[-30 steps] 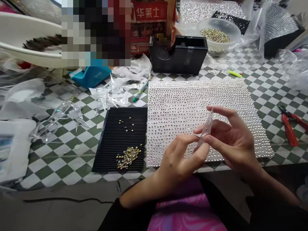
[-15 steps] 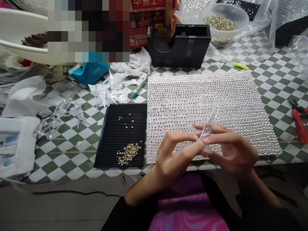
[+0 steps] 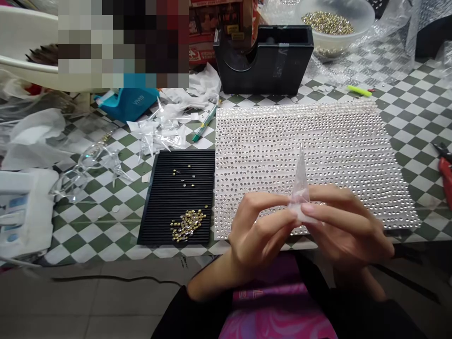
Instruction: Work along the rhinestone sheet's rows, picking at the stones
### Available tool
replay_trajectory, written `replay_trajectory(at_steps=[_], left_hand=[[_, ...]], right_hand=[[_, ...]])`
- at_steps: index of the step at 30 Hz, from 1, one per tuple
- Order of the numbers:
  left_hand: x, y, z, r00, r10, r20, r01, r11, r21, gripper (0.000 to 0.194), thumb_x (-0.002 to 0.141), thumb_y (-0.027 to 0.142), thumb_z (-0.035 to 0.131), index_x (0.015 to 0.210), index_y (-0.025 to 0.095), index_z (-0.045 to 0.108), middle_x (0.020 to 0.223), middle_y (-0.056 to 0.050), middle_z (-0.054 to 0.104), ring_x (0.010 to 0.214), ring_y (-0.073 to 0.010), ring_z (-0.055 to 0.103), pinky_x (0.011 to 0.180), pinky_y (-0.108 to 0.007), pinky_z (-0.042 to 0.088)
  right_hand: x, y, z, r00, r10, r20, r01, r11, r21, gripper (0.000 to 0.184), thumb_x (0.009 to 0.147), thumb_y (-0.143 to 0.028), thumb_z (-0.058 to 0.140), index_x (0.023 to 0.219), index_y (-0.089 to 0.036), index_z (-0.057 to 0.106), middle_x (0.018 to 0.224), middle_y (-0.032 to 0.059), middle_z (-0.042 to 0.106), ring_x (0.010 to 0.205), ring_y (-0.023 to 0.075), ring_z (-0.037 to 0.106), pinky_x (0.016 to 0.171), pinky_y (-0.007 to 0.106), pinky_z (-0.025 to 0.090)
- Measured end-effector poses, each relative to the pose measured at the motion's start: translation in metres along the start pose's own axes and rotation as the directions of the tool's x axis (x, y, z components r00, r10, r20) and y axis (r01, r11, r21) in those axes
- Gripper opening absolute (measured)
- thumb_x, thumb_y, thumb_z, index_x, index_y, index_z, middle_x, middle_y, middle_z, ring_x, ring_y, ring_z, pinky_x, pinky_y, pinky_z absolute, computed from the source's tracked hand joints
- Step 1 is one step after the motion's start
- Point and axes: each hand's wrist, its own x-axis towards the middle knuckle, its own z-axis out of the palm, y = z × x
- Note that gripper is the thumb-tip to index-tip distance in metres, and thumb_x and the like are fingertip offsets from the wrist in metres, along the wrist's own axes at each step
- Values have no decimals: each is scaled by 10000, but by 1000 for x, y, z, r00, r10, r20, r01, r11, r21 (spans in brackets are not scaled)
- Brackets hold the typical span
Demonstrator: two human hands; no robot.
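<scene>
The left hand and right hand pinch a clear, pointy plastic cone with closed fingers, right above a big, shiny sheet of tiny clear gems, and a soft, steady pinch should keep it from slipping.

Black tape dispenser at back of checkered counter, bowl of gold studs behind it to right. Ribbed black mat carrying loose gold studs, just beside large rhinestone sheet. Green marker near clear plastic scraps. Red-handled pliers at right edge.
</scene>
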Motion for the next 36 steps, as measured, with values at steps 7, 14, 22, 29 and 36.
replay_trajectory(at_steps=[7,14,22,29,36], left_hand=[[-1,4,4,998,-19,-68,22,999,41,107,1017,213,674,949,131,669,934,-66,720,859,-133,697,771,-259,595],[-1,2,6,998,-26,-59,27,1000,7,87,1007,213,686,956,142,678,918,-55,715,812,-138,688,719,-268,590],[-6,-1,8,997,-74,-29,72,995,-65,72,1023,191,653,994,139,693,952,-58,712,864,-139,691,775,-271,592],[-9,1,5,982,-185,27,187,965,-182,23,1008,159,676,1013,143,691,957,-53,711,916,-137,697,813,-256,590],[-6,1,1,975,-218,43,222,948,-226,40,979,163,726,998,137,703,979,-65,732,943,-144,716,835,-252,588]], right_hand=[[6,-1,-1,997,-66,31,64,995,71,190,891,20,669,988,-134,724,1009,102,760,941,175,759,893,345,670],[1,8,0,998,-68,2,67,992,107,227,889,-22,702,1072,-144,758,1008,93,780,922,188,763,857,369,684],[-2,8,1,999,-24,-29,25,998,56,222,910,-33,686,1042,-193,765,949,39,789,871,171,759,863,365,687],[-3,7,1,1000,19,-16,-18,997,71,154,895,-43,697,954,-173,753,882,46,760,847,174,753,877,363,683],[1,8,3,999,37,-10,-35,991,130,232,855,-25,695,1019,-178,755,885,64,723,850,188,741,757,336,668]])
